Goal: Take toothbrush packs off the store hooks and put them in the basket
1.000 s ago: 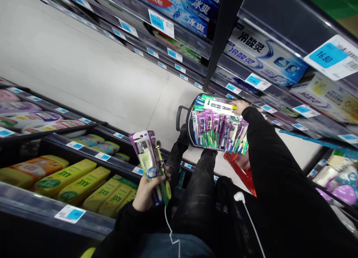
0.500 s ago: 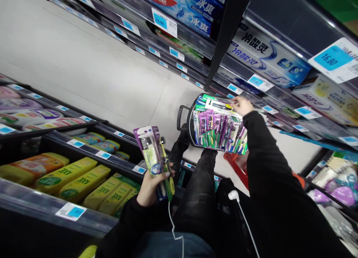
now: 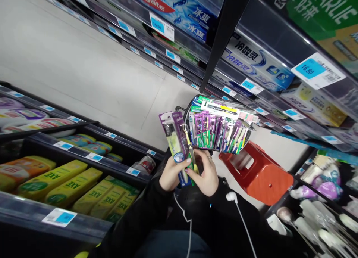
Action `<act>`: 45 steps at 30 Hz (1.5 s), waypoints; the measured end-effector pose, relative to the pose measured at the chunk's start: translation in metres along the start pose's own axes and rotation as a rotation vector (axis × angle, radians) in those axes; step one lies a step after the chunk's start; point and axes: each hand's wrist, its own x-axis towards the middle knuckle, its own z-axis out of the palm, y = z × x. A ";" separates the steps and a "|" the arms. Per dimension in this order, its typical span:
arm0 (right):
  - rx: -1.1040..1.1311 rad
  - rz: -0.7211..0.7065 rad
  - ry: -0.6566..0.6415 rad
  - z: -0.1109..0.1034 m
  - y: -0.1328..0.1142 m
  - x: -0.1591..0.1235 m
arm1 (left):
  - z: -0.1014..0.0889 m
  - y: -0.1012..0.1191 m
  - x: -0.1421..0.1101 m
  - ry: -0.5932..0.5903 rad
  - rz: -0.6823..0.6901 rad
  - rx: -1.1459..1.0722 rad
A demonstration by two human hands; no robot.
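My left hand (image 3: 173, 173) grips a small bunch of toothbrush packs (image 3: 173, 138), some with purple card tops. A pack with a yellow-green toothbrush (image 3: 188, 140) lies at the bunch's right side. My right hand (image 3: 206, 174) is closed on the lower right edge of that bunch, its thumb in front and its fingers partly hidden behind. Just beyond both hands stands a black basket (image 3: 189, 105) filled with rows of packaged toothbrushes (image 3: 207, 129). A white pack with a yellow strip (image 3: 220, 108) lies across the top of them.
A red plastic stool (image 3: 265, 179) stands right of the basket. Shelves of toothpaste boxes (image 3: 257, 64) run along the far side, with price tags. At left, a shelf (image 3: 92, 190) holds yellow bottles (image 3: 53, 176). A white earphone (image 3: 231, 196) hangs by my lap.
My right hand has left the white pack atop the basket and come back to the bunch in my left hand. The bunch has moved right, towards the basket. The red stool shows more fully.
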 end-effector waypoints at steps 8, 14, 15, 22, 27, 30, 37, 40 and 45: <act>0.154 0.092 -0.005 -0.022 0.017 0.004 | 0.001 -0.003 0.000 -0.144 -0.112 0.011; 0.176 0.182 -0.031 -0.052 0.050 0.024 | 0.004 -0.003 -0.002 -0.170 -0.118 -0.050; 0.108 0.189 -0.007 -0.064 0.059 0.033 | 0.000 -0.001 -0.002 -0.130 -0.094 -0.038; -1.015 -0.009 -0.081 -0.156 0.116 0.135 | -0.044 0.017 0.001 0.130 -0.001 0.058; -1.335 -0.162 -0.266 -0.157 0.138 0.188 | -0.056 0.016 -0.005 0.189 -0.003 0.081; -1.381 -0.182 -0.295 -0.151 0.151 0.205 | -0.054 0.010 -0.007 0.193 -0.030 0.082; -1.301 -0.199 -0.275 -0.157 0.166 0.218 | -0.050 0.000 -0.008 0.168 -0.049 0.059; -1.198 -0.167 -0.169 -0.161 0.162 0.221 | -0.048 0.001 -0.008 0.167 -0.043 0.074; -0.836 -0.112 0.145 -0.148 0.120 0.206 | -0.040 0.006 -0.003 0.139 0.011 0.127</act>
